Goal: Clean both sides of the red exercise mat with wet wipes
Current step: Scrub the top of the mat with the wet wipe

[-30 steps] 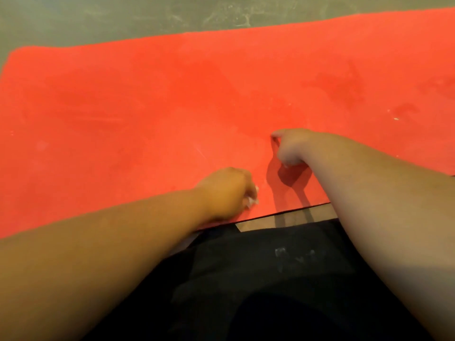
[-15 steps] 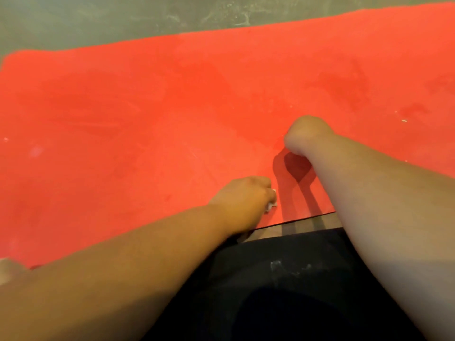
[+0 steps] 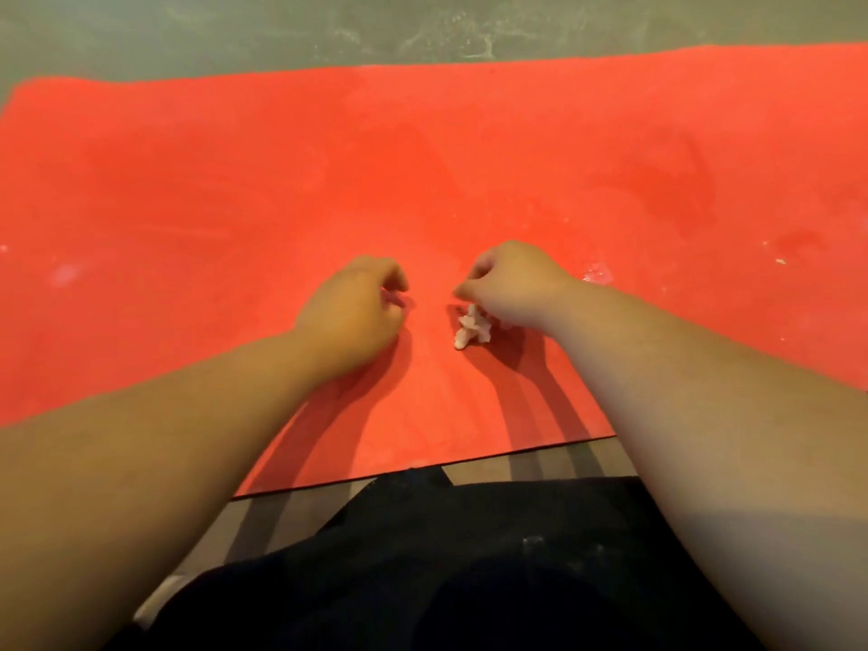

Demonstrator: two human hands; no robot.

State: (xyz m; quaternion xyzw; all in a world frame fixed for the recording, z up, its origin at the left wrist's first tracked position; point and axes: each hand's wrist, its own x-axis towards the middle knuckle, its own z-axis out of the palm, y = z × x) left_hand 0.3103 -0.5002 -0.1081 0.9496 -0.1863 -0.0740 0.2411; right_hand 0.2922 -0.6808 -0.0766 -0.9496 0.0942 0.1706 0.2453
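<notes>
mat [image 3: 235, 180] is laid flat on floor [image 3: 282, 30], pale smears seen | wipe [image 3: 472, 328] is wadded, apparently pinched by right hand [image 3: 512, 286], mid-mat | left hand [image 3: 357, 312] is loosely curled, nothing held | risk: dirt merely smeared, should the tiny wad be dragged on

One left hand [image 3: 350, 317] and one right hand [image 3: 514, 288] are reaching over one red exercise mat [image 3: 235, 180] and one wet wipe [image 3: 471, 328].
</notes>
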